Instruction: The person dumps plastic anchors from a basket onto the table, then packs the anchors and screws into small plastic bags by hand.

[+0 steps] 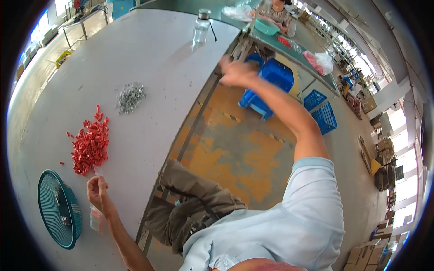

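Note:
My left hand [98, 193] is over the table, its fingers pinched on what looks like a small clear plastic bag [98, 170]. Just beyond it lies a heap of small red plastic pieces [90, 148]. A pile of small silver metal parts [130, 97], like screws, sits farther along. Under my left wrist is a clear bag [95, 220] with reddish contents. My right hand [236, 73] is raised out at the table's edge, smeared by motion; whether it holds anything is not visible.
A teal plastic basket [73, 217] with small bags inside stands beside my left hand. A clear bottle [201, 29] is near the table's far end. Blue stools [276, 74] and a blue crate [322, 112] stand on the floor. Another person [276, 16] sits at a green table [294, 52].

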Demonstrator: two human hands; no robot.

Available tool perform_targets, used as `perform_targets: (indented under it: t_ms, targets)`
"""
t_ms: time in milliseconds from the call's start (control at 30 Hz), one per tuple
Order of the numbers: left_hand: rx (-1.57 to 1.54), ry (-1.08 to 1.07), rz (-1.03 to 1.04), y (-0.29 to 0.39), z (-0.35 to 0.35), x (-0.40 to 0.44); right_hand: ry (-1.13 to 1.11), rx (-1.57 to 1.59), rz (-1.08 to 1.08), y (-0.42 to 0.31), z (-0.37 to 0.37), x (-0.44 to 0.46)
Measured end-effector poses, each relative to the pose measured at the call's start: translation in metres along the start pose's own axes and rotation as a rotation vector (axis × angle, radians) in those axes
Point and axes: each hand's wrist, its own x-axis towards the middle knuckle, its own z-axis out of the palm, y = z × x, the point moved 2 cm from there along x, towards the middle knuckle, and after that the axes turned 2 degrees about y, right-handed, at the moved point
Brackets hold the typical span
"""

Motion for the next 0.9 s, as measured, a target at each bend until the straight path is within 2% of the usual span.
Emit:
perform_targets:
  t_ms: [33, 100, 133, 200, 233, 300, 367, 400, 533, 600, 733, 800, 833, 867, 900]
  targets:
    - [-0.014, 0.005, 0.013, 0.000, 0.003, 0.002, 0.057, 0.133, 0.242, 0.062, -0.029, 0.010]
    - [0.022, -0.011, -0.029, -0.002, -0.001, 0.001, -0.031, -0.068, 0.638, 0.169, -0.065, 0.003]
    - [0.017, -0.019, -0.021, -0.001, -0.003, 0.004, -0.079, -0.151, 0.684, 0.209, -0.080, -0.014]
    - [-0.026, -0.002, -0.031, -0.002, -0.003, 0.002, -0.138, -0.061, 0.839, 0.272, -0.092, -0.056]
    - [-0.037, 0.001, -0.028, -0.003, -0.001, 0.001, -0.096, -0.058, 0.868, 0.300, -0.087, -0.077]
    - [-0.059, -0.014, -0.015, -0.003, -0.002, 0.002, -0.062, -0.045, 0.901, 0.314, -0.060, -0.097]
    - [-0.055, -0.036, -0.005, -0.006, -0.002, 0.002, -0.009, -0.188, 1.016, 0.316, -0.038, -0.118]
    - [-0.052, -0.043, -0.004, -0.007, -0.003, 0.002, -0.088, -0.155, 1.022, 0.322, -0.031, -0.122]
    - [-0.042, -0.040, -0.009, -0.008, -0.002, 0.004, -0.122, -0.159, 1.037, 0.321, -0.029, -0.139]
    - [-0.083, -0.009, -0.013, -0.006, -0.006, 0.004, -0.168, -0.040, 1.080, 0.308, -0.043, -0.151]
    - [-0.112, -0.026, -0.015, -0.012, -0.010, 0.005, -0.112, -0.145, 1.050, 0.324, -0.032, -0.158]
    - [-0.010, -0.023, -0.022, -0.013, -0.008, 0.006, -0.359, -0.105, 1.072, 0.348, -0.025, -0.155]
    - [-0.045, 0.011, 0.008, -0.007, -0.025, 0.000, -0.052, -0.072, 1.010, 0.407, 0.038, -0.144]
    - [-0.109, 0.000, 0.041, -0.006, -0.006, 0.002, 0.066, -0.072, 0.939, 0.410, 0.040, -0.150]
    - [-0.083, 0.041, 0.022, -0.002, -0.004, 0.001, -0.048, -0.066, 0.940, 0.404, 0.030, -0.152]
